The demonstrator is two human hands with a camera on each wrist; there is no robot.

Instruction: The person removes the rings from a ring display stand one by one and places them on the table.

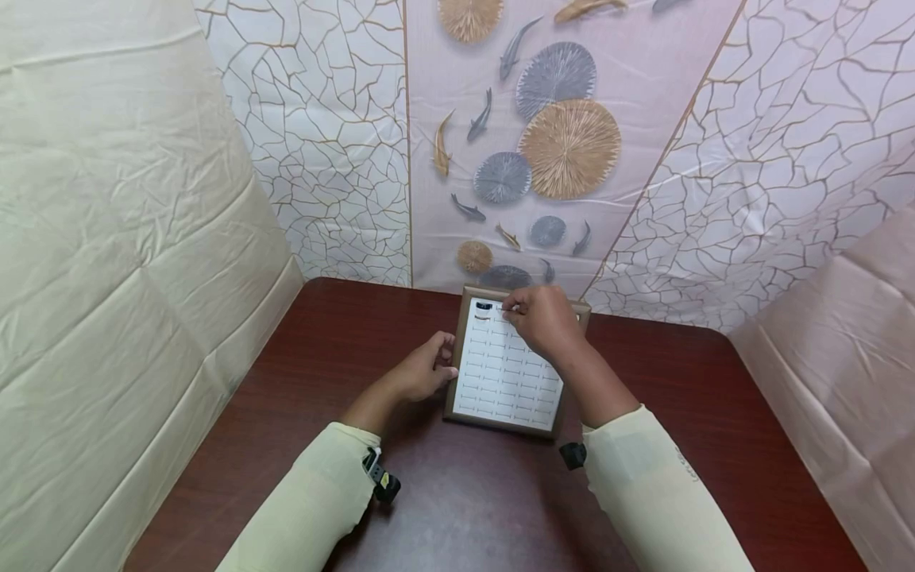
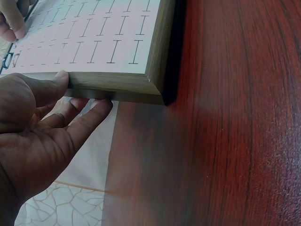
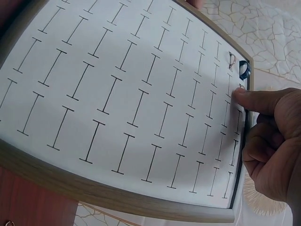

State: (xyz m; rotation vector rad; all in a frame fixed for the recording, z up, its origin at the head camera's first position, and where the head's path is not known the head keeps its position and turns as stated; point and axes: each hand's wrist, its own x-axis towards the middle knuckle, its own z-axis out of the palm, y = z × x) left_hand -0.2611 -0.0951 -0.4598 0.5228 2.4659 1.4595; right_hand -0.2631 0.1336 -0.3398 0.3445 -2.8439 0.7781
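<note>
Left hand (image 1: 420,372) grips a rectangular, brown-wood-framed white board (image 1: 509,373); right hand (image 1: 546,322), fingertips together, pinches a tiny, mostly hidden object (image 3: 241,86) beside a glossy dark ring (image 1: 484,306).

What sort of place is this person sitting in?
Probably a makeshift indoor booth: a dark red table stands before a patterned sheet, with a cream cloth draped along the left side.

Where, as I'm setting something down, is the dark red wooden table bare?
The table looks bare right of the cream right sleeve and left of the cream left sleeve, out to the beige cloths, and between both. It's crowded at the brown-framed rectangular white board: the left hand grips its left edge; the right hand works beside a dark ring.
</note>
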